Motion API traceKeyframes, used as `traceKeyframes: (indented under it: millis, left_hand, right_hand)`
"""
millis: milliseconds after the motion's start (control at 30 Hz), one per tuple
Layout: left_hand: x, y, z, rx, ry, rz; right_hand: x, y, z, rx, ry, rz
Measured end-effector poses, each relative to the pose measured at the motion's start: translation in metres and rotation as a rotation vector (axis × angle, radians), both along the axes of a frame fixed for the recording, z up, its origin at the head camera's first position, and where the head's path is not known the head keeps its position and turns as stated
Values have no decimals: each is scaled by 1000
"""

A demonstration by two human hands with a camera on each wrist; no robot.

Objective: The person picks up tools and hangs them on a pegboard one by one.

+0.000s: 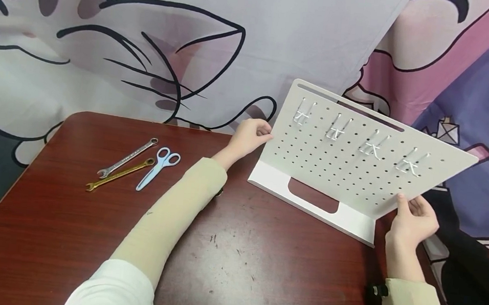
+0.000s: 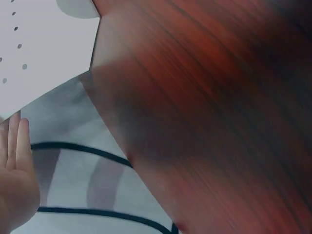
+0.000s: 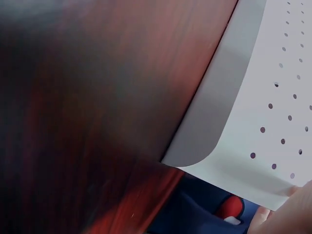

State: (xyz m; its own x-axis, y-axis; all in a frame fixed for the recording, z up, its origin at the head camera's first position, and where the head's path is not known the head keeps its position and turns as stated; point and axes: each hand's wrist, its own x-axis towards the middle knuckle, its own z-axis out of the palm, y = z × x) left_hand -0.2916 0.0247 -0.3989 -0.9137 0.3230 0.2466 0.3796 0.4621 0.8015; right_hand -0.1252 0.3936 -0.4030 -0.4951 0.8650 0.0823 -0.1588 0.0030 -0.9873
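Note:
A white metal pegboard (image 1: 336, 166) stands upright on its flat foot at the right of the table in the head view. Several wire hooks (image 1: 372, 147) hang in a row across its upper part. My left hand (image 1: 248, 135) holds the board's left side edge between thumb and fingers; in the left wrist view its fingers (image 2: 23, 146) reach that edge. The right side edge is pinched low down by my right hand (image 1: 415, 220), thumb on the front face and the other fingers partly hidden behind. The right wrist view shows the board's perforated lower corner (image 3: 234, 183) beside that hand.
On the left of the brown table (image 1: 259, 276) lie a silver wrench (image 1: 126, 158), a gold wrench (image 1: 120, 175) and light-blue scissors (image 1: 156, 168). A printed cloth (image 1: 309, 31) hangs directly behind the table's back edge and along the right.

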Motion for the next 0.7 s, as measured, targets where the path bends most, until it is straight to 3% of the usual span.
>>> traceKeyframes:
  millis: [433,700]
  left_hand:
    - [-5,-48,0,-35,14,10]
    - [-3,-80,2,-42,-1,30]
  right_hand:
    - [-32,-23,-5,66,-31,79]
    - [-54,-41,-3,109,-127,131]
